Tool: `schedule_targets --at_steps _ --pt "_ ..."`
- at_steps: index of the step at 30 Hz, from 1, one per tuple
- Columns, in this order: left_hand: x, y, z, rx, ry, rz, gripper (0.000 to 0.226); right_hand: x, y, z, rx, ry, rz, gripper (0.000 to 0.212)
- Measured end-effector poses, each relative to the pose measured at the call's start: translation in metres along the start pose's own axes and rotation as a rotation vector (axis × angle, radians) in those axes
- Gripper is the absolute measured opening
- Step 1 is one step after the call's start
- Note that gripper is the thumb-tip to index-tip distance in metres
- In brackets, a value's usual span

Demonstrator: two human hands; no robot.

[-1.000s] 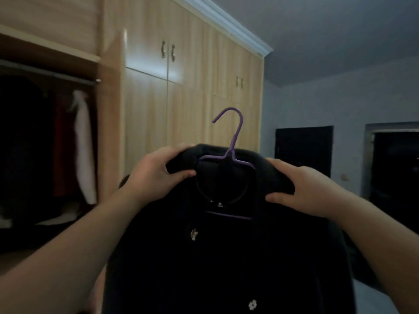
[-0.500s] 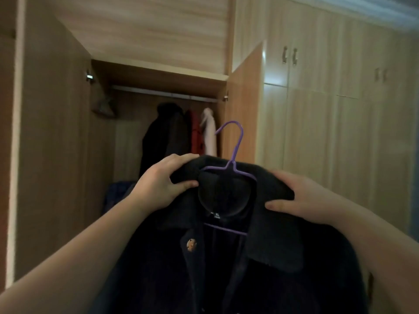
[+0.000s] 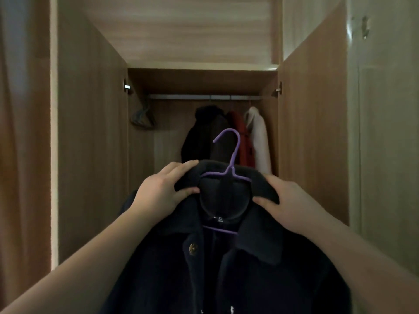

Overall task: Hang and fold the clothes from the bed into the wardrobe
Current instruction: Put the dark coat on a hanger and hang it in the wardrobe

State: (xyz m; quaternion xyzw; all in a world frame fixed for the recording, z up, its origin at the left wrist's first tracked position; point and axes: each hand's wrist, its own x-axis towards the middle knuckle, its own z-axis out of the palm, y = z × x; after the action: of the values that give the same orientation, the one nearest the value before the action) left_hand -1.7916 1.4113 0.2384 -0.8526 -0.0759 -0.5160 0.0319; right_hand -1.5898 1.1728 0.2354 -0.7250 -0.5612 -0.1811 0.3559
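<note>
A dark navy jacket [image 3: 238,268] with a gold button hangs on a purple hanger [image 3: 229,159], held up in front of the open wardrobe. My left hand [image 3: 163,193] grips the jacket's left shoulder, thumb in front of the collar. On the other side my right hand [image 3: 288,200] grips the right shoulder. The hanger's hook points up and left, below the metal rail [image 3: 204,97] inside the wardrobe.
On the rail hang a black coat [image 3: 204,132], a red garment [image 3: 240,132] and a white garment [image 3: 258,137] at the right. Several bare hangers [image 3: 142,116] hang at the rail's left end. Open wardrobe doors [image 3: 90,143] stand on both sides.
The view has swung left from the room to face the open wardrobe straight on. Both hands keep the same grip on the jacket's shoulders, and the wardrobe is nearer.
</note>
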Motion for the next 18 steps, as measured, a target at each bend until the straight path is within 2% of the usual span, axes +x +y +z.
schedule_targets --at_steps 3,8,14,18 --pt "0.019 -0.027 0.016 0.105 0.031 -0.013 0.064 0.038 0.010 0.020 -0.072 0.103 -0.051 0.044" --pt "0.050 -0.064 0.047 0.217 -0.030 -0.074 0.067 0.104 0.041 0.054 -0.161 0.222 -0.145 0.043" --pt "0.092 -0.109 0.100 0.326 -0.039 -0.168 0.070 0.193 0.088 0.084 -0.168 0.262 -0.187 0.042" --pt "0.120 -0.144 0.135 0.467 0.047 -0.177 0.070 0.250 0.113 0.101 -0.167 0.286 -0.203 0.036"
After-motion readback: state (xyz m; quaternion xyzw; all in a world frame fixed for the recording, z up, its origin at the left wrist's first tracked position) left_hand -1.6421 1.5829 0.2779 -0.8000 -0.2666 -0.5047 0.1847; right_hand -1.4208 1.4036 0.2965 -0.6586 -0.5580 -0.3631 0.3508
